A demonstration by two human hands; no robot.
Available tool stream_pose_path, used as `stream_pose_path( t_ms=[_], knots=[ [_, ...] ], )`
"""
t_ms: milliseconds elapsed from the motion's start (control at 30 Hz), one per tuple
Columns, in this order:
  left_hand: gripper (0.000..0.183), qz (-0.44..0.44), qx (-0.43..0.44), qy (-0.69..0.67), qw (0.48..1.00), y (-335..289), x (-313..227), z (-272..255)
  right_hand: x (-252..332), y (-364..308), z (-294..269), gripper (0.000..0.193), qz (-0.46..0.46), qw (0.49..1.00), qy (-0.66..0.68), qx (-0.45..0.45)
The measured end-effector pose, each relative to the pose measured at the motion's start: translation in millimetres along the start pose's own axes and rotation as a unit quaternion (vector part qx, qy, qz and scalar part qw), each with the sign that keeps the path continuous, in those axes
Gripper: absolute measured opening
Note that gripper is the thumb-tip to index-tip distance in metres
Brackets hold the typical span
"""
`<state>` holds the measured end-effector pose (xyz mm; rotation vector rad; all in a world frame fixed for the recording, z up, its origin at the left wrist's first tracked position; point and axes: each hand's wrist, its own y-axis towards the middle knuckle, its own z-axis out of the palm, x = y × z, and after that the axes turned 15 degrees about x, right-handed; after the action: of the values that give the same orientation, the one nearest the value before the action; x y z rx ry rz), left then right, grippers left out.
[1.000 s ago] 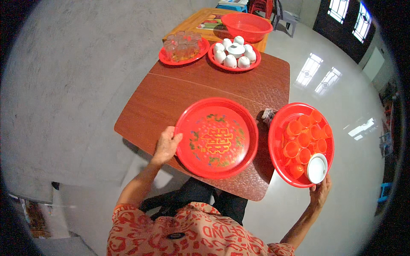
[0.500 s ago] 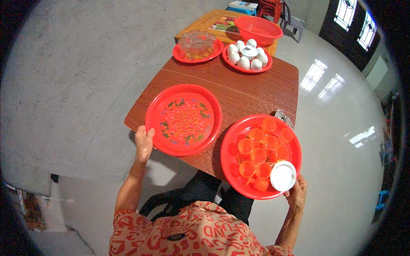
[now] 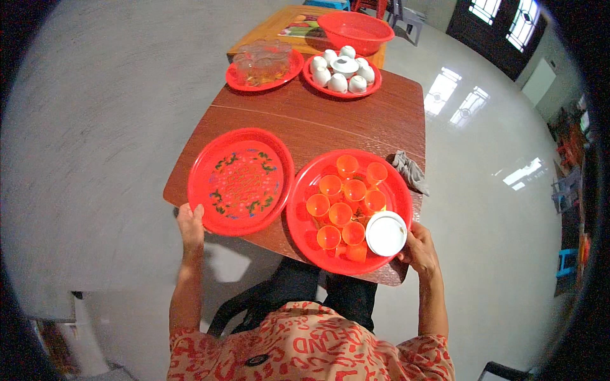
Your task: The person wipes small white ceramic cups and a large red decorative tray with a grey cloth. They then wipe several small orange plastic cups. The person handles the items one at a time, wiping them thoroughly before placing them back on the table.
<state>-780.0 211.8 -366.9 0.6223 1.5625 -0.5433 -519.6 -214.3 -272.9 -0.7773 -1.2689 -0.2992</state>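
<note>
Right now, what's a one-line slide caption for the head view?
Left hand holds a patterned red tray, right hand a second tray with orange cups and a white dish.

on the left tray [image 3: 202, 170], the central pattern [image 3: 243, 184] (yellowish) is blurred.

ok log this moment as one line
left hand holds patterned tray | right hand holds cup tray with orange cups, white dish | grey cloth on table
</note>
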Motion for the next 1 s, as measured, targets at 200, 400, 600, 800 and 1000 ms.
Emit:
stream_pose_path(
  t_ms=[200, 400, 600, 800, 1000],
  knots=[
    [0.018, 0.062, 0.006, -0.031, 0.998, -9.1, -23.6, 13.6, 14.4, 16.8, -10.7, 0.033, -0.008, 0.987, -0.150, -0.052],
    [0.019, 0.030, 0.024, 0.046, 0.998, -15.5, -32.5, 11.2, 13.3, 40.3, -32.1, 0.030, -0.015, 0.972, -0.211, -0.106],
    [0.016, 0.022, 0.018, -0.018, 0.999, -16.9, -19.7, 7.1, 16.2, 52.3, -51.7, 0.022, -0.042, 0.960, -0.253, -0.113],
    [0.015, 0.035, -0.010, 0.309, 0.950, -22.7, -37.0, 4.0, 42.8, 59.1, -75.9, 0.043, -0.265, 0.805, -0.504, -0.166],
    [0.024, -0.109, 0.000, 0.011, 0.994, -25.1, -39.1, 9.5, 54.4, 119.2, -91.7, 0.042, -0.242, 0.842, -0.482, -0.015]
  ],
)
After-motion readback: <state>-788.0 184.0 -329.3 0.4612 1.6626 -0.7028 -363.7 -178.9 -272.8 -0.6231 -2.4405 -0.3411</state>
